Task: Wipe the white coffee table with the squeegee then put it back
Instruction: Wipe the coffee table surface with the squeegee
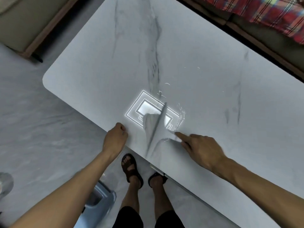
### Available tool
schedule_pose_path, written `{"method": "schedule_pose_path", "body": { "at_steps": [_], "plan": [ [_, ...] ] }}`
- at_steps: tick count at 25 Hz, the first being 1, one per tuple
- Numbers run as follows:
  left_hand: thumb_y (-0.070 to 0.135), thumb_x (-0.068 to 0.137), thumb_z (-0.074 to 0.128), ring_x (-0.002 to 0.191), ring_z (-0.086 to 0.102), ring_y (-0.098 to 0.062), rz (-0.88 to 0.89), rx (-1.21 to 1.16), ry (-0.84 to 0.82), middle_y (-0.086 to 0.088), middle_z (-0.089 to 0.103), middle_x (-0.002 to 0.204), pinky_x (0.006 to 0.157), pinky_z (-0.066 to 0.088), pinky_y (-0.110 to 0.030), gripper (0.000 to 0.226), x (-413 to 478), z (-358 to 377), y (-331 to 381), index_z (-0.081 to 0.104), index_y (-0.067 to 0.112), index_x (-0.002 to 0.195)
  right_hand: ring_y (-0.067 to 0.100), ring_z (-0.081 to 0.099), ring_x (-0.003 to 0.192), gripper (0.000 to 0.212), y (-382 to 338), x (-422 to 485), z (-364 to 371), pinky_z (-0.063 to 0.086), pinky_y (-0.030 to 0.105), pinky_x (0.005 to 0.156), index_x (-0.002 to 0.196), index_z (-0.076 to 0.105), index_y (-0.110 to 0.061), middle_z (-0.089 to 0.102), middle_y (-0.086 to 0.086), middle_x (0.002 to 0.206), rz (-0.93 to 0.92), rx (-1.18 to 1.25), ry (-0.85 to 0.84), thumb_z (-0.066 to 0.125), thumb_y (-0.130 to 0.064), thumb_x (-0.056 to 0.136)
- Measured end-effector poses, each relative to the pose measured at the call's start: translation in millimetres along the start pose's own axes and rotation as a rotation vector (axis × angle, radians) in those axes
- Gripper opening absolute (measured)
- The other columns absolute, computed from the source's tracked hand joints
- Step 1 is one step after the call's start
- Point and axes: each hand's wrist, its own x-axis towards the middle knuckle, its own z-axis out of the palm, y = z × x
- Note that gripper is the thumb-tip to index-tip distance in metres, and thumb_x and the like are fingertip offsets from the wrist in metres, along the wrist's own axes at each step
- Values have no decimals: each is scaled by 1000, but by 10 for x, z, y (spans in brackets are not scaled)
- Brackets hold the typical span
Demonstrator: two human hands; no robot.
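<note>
The white marble-veined coffee table [205,51] fills the middle of the view, its near edge running diagonally. The squeegee [156,129], a long grey blade, lies on the tabletop near that edge, with water streaks and droplets [180,116] to its right. My right hand [202,150] grips the squeegee's handle with the index finger stretched along it toward the blade. My left hand [116,139] is curled into a fist and rests on the table's near edge, left of the blade, holding nothing.
A ceiling light's reflection [148,107] glares on the tabletop beside the blade. A sofa [21,22] stands at the upper left, another with a red plaid cloth [266,10] at the upper right. A light blue bin [100,203] sits by my sandalled feet [131,168].
</note>
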Motion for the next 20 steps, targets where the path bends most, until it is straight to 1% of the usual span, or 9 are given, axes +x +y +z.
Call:
{"method": "schedule_pose_path", "body": {
  "at_steps": [3,5,6,8,10,13,15,17,20],
  "plan": [
    [17,91,44,73,56,-17,-51,-50,48,5,57,79,60,42,-30,10,-41,-15,-106,51,18,97,30,63,82,45,-500,350,259,41,33,64,146,28,-42,62,3,98,-225,16,-91,31,-41,101],
    [17,91,45,74,53,-14,-52,-33,45,10,53,79,60,40,-28,7,-73,23,-167,50,19,96,31,62,80,45,-691,466,412,43,32,64,147,27,-39,62,5,101,-307,-43,-150,31,-39,102],
    [18,91,47,73,52,-12,-49,-26,23,11,53,80,58,38,-26,6,-90,53,-179,50,19,96,30,62,80,45,-695,484,459,44,33,65,148,26,-39,62,6,101,-316,-70,-166,30,-38,103],
    [19,89,52,73,52,-9,-27,-19,-38,6,54,87,57,36,-21,7,-109,134,-173,49,19,95,29,62,80,45,-551,448,496,44,33,64,148,25,-42,62,5,101,-287,-76,-166,30,-39,103],
    [18,86,54,81,53,-14,28,25,-88,0,52,98,60,36,-23,10,-113,258,-116,46,22,91,28,62,83,45,-255,309,471,43,33,66,147,24,-45,62,3,103,-247,-58,-162,29,-40,102],
    [12,79,50,102,51,-25,68,126,-133,-8,45,115,78,46,-34,14,-116,438,34,46,16,92,26,63,87,45,282,-23,330,44,33,69,144,21,-53,60,-1,102,-167,-45,-188,27,-42,101],
    [11,76,49,118,42,-33,57,251,-209,-17,37,132,89,46,-40,24,-84,511,97,46,12,100,23,64,85,44,618,-232,230,44,31,68,142,20,-57,60,-6,97,-102,-60,-176,27,-44,100],
    [13,78,49,133,29,-40,17,351,-299,-25,21,147,94,43,-42,34,-37,533,143,43,10,111,21,64,81,43,894,-399,153,44,31,64,141,23,-57,59,-9,92,-34,-82,-158,26,-45,100],
    [12,79,43,142,14,-47,-42,388,-347,-30,4,155,106,38,-47,42,12,548,195,40,9,121,21,62,74,44,1085,-568,70,41,30,58,141,25,-57,57,-12,87,5,-150,-122,20,-50,97]
  ]
}}
